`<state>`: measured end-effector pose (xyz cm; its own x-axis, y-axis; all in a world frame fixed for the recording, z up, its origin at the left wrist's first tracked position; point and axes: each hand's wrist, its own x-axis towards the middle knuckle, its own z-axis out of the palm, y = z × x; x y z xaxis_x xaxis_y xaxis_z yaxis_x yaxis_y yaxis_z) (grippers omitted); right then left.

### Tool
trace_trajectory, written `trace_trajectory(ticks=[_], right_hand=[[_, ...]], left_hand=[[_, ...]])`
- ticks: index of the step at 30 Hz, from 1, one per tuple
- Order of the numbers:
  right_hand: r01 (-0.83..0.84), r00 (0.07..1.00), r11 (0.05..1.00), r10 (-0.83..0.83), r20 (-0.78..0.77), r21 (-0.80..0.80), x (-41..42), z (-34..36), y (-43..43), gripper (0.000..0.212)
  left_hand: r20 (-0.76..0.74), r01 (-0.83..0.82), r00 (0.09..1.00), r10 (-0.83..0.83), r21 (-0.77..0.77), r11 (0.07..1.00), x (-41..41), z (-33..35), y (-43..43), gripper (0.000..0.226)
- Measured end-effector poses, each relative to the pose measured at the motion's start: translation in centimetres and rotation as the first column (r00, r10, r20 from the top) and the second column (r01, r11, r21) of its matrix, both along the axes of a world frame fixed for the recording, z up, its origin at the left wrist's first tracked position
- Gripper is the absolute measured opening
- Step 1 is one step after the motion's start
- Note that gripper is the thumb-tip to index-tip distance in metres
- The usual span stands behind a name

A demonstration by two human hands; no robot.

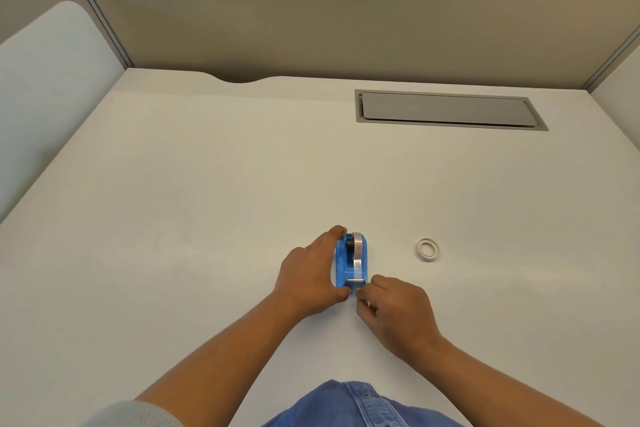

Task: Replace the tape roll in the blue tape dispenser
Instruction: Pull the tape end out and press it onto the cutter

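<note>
The blue tape dispenser (346, 269) stands on the white desk (207, 201) near its front middle, cutter end toward me. A tape roll (359, 245) on a black hub sits in it, with a clear strip running down to the cutter. My left hand (308, 274) grips the dispenser's left side, thumb at the front and fingers at the back. My right hand (394, 312) pinches the tape's free end just in front of the cutter. A white, nearly bare tape ring (428, 248) lies flat on the desk to the right of the dispenser.
A grey cable hatch (446, 110) is set into the desk at the back right. Beige partition walls (346, 21) enclose the desk, with a sign reading 383 at the upper left. A white rounded panel (45, 87) stands at the left.
</note>
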<state>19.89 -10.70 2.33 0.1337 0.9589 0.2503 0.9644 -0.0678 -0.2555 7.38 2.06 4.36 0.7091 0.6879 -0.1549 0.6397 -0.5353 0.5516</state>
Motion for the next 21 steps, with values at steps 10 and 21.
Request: trace_trajectory(ticks=[10, 21], right_hand=[[-0.071, 0.991, 0.991, 0.057, 0.119, 0.116, 0.1, -1.5, 0.4, 0.017], [0.106, 0.994, 0.989, -0.106, 0.007, -0.100, -0.4, -1.6, -0.4, 0.013]], left_hand=[[0.026, -0.024, 0.999, 0.025, -0.031, 0.999, -0.1, -0.3, 0.0, 0.093], [0.042, -0.025, 0.999, 0.028, -0.062, 0.998, 0.0, -0.5, 0.6, 0.092]])
